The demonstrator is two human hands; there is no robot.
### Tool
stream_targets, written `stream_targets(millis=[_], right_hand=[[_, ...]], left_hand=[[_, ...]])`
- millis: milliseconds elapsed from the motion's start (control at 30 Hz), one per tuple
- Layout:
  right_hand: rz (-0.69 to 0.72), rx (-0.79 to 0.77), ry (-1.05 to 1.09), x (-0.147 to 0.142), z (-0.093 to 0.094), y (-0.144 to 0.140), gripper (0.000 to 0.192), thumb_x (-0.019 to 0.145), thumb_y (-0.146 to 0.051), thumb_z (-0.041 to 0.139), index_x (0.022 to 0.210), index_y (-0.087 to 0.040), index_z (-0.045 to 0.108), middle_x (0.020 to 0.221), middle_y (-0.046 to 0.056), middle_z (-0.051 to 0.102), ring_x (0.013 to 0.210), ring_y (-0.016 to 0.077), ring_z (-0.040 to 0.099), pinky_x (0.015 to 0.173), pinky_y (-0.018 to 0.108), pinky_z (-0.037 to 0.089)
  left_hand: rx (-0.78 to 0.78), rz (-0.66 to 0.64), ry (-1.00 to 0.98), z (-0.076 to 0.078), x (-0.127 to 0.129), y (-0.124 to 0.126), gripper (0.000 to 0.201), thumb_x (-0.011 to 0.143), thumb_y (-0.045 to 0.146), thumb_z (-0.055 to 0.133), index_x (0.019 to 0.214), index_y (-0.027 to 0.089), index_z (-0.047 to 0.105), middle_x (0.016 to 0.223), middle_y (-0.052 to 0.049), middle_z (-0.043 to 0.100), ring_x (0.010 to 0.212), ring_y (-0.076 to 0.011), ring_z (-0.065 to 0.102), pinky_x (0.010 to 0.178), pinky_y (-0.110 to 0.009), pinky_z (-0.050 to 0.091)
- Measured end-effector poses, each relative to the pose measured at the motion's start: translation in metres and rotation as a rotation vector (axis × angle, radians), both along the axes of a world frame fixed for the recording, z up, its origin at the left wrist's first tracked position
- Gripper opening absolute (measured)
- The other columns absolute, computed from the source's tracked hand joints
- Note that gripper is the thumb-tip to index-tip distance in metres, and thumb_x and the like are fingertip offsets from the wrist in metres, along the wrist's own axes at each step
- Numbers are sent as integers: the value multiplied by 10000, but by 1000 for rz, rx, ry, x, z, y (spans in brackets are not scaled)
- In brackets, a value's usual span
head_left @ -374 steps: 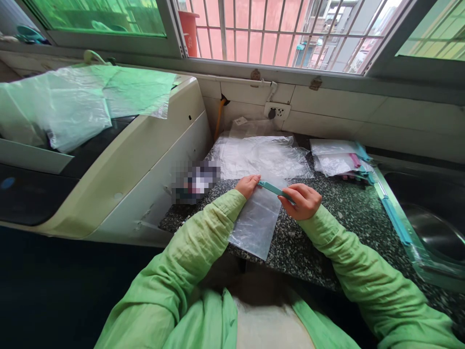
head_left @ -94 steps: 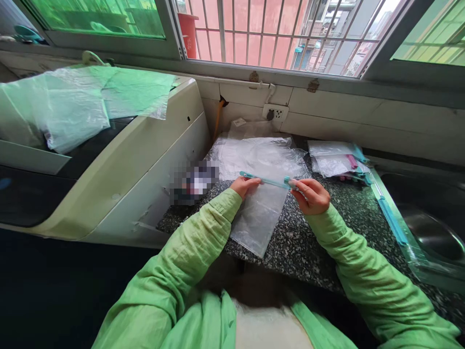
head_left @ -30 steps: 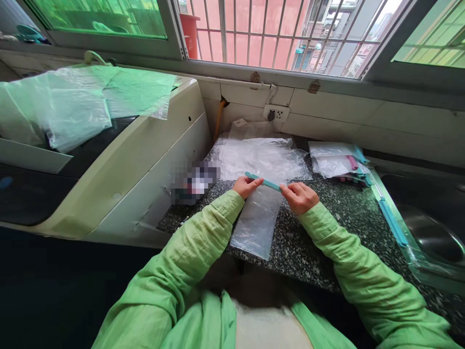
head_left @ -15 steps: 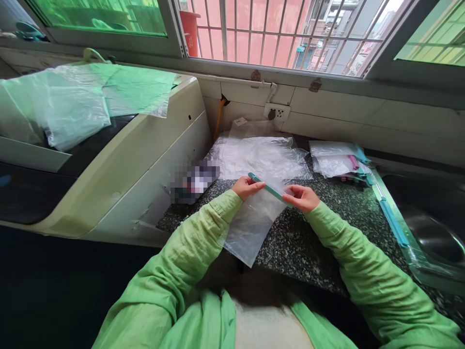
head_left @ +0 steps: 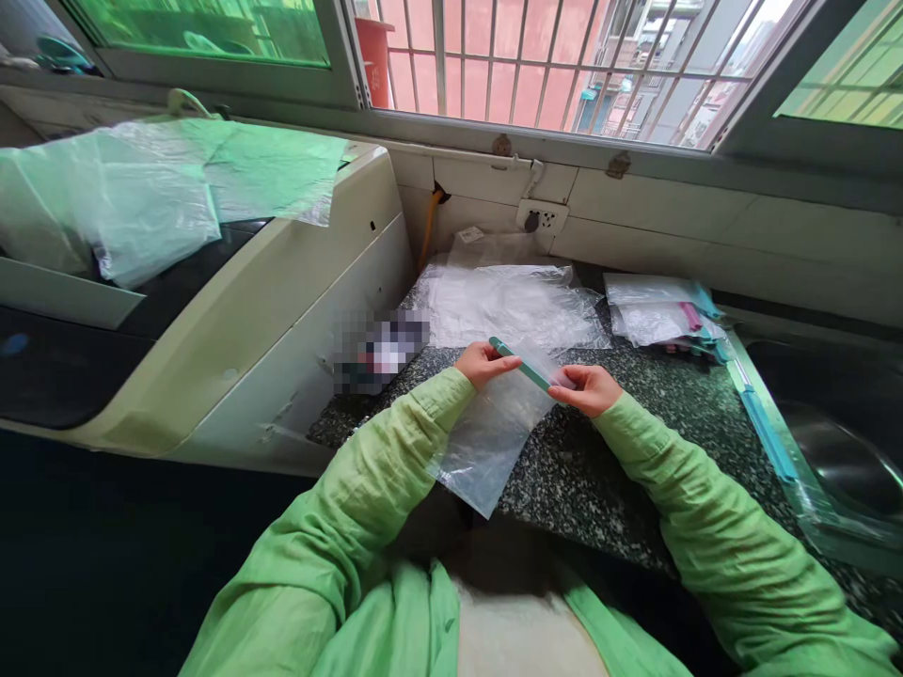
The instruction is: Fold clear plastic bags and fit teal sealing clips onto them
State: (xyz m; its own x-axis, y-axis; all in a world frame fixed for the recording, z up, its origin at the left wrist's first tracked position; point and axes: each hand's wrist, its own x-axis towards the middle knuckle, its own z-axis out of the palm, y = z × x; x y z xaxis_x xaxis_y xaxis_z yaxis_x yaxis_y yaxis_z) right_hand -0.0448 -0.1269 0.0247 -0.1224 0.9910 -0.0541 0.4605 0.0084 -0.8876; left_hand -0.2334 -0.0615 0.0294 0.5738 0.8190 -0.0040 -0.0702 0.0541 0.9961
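Big cream appliance (head_left: pixel 232 310) fills the left, loose plastic sheets (head_left: pixel 162 188) draped over its top, and the speckled tabletop (head_left: pixel 607 470) runs from it to the steel sink (head_left: pixel 839 442) on the right. At the back, under the window, a heap of clear bags (head_left: pixel 508 301) lies flat, with a smaller stack (head_left: pixel 656 315) beside it carrying teal and pink strips, well apart from the hands. Now the action: one clear bag (head_left: pixel 486 437) is lifted at its top, its lower end trailing over the front edge of the tabletop. A teal clip (head_left: pixel 526 365) sits along the bag's mouth. Left hand (head_left: pixel 480 362) pinches the clip's far end, right hand (head_left: pixel 589 387) pinches the near end together with the bag corner, both closed on it. The clip's long axis runs on a slant, from upper left by the left hand down to lower right; the bag's long axis hangs away from it toward the person. By the look of it the clip is seated across most of the mouth, so the closing seems nearly done; whether it has fully snapped shut can't be told. The heap behind appears still unclipped.
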Motion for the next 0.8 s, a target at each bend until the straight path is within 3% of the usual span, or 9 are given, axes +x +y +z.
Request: stream_targets(millis=[300,533,800], right_hand=[[-2,-21,-62,1,0,0,390,528,-522,598,538,-148,487,475,-62,302,453,52,262,432,217,187],[26,-24,-69,0,1,-2,386,542,-521,597,558,-152,482,482,-63,307,457,53,271,430,213,201],[-14,73,-115,-14,-1,-2,343,598,-490,563,576,-154,495,481,-56,324,453,57,277,424,217,206]], left_hand=[[84,125,56,-6,-2,5,428,471,521,649,477,141,452,412,65,339,428,-38,272,448,-212,181],[87,104,36,-6,-1,4,456,461,551,645,485,139,452,423,68,339,436,-34,265,454,-211,188],[79,-21,-6,-12,4,1,467,465,555,656,527,123,490,461,67,376,469,-38,310,485,-205,246]])
